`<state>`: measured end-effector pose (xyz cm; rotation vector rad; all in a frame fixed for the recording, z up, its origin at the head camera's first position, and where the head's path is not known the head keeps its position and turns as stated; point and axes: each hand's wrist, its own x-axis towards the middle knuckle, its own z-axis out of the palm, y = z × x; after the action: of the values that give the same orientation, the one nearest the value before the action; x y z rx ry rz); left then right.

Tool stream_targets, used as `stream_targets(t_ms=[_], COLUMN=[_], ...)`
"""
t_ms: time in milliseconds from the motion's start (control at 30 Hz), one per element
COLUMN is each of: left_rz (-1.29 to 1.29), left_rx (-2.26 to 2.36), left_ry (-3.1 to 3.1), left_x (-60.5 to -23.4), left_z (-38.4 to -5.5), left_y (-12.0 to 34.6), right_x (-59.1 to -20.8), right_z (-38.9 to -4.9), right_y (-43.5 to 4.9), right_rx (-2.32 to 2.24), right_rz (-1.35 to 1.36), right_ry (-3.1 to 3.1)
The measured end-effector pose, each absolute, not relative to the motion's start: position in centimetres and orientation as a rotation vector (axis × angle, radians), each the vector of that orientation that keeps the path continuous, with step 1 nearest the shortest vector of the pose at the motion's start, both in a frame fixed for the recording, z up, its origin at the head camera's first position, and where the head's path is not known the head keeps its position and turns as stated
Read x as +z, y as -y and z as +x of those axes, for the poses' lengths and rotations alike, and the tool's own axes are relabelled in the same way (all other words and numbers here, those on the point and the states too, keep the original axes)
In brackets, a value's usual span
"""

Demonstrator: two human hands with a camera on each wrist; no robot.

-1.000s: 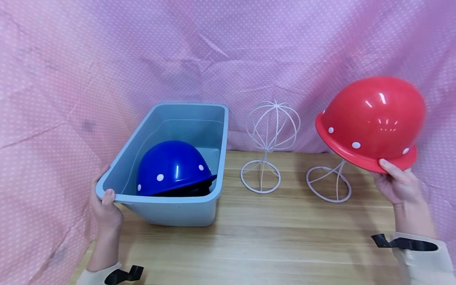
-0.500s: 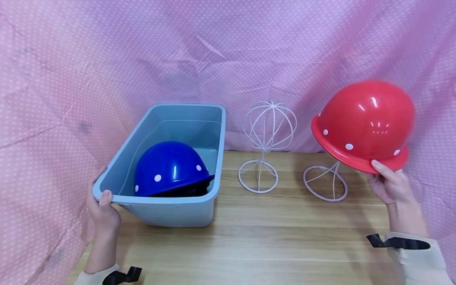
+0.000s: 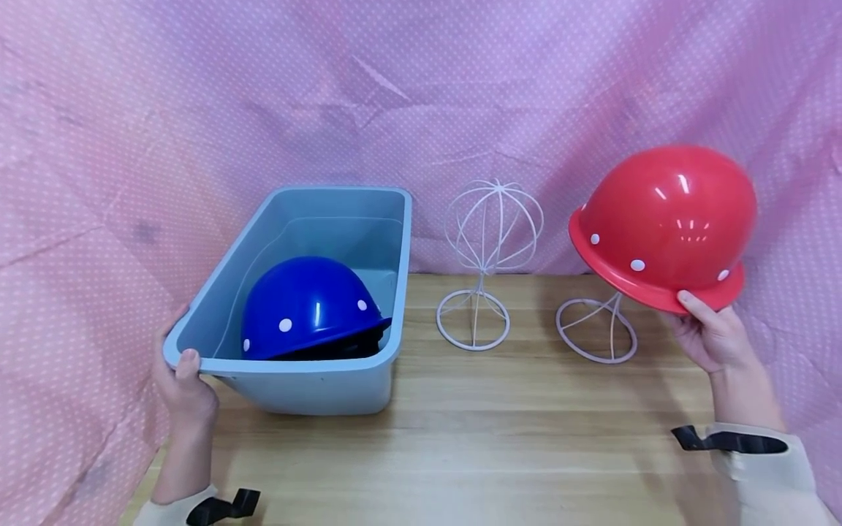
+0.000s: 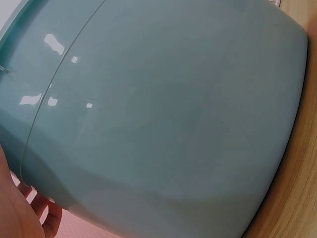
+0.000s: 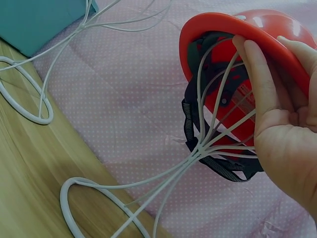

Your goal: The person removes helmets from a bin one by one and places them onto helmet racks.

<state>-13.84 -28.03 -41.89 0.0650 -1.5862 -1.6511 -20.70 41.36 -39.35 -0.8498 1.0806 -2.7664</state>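
Note:
My right hand (image 3: 713, 340) pinches the brim of a red hard hat (image 3: 671, 219), thumb on the outer side and fingers underneath. The hat is tilted over a white wire stand (image 3: 612, 336). From the right wrist view, the wires of this stand (image 5: 200, 148) reach up inside the hat, among black straps (image 5: 190, 124). At the left, my left hand (image 3: 187, 394) grips the near left corner of a blue-grey plastic bin (image 3: 296, 369), thumb over the rim. A blue hard hat (image 3: 312, 307) lies tilted inside the bin. The bin's outer wall (image 4: 163, 109) fills most of the left wrist view.
Between the bin and the red hat stands a second white wire stand (image 3: 493, 226), its round cage bare. Everything rests on a wooden table (image 3: 473, 446). A pink dotted cloth (image 3: 421, 95) hangs behind and along the sides.
The red hat and right hand have shifted slightly left relative to the stand. The whole head view has drifted a little. The left hand keeps its grip on the bin.

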Motion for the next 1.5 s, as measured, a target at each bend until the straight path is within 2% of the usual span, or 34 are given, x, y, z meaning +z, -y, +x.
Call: stream_targets(t_ms=[767, 1067, 1300, 1500], left_rz=[0.071, 0.077, 0.058, 0.093], left_rx=[-1.641, -1.636, -1.644, -1.614], left_ry=[1.595, 1.571, 1.541, 1.605], left_x=[-42.1, -41.5, -41.5, -41.5], left_z=[-14.0, -14.0, -14.2, -13.6], left_y=[28.0, 27.8, 27.7, 28.0], right_x=[-39.3, -38.8, -38.5, -39.2], right_z=[-20.8, -21.8, -22.2, -21.4], right_y=[-43.7, -43.3, -40.9, -36.4], right_rx=[-2.547, -2.288, -2.050, -1.836], right_rz=[-0.877, -1.113, -1.163, -1.020], right_ry=[-0.737, -0.857, -1.182, -1.457])
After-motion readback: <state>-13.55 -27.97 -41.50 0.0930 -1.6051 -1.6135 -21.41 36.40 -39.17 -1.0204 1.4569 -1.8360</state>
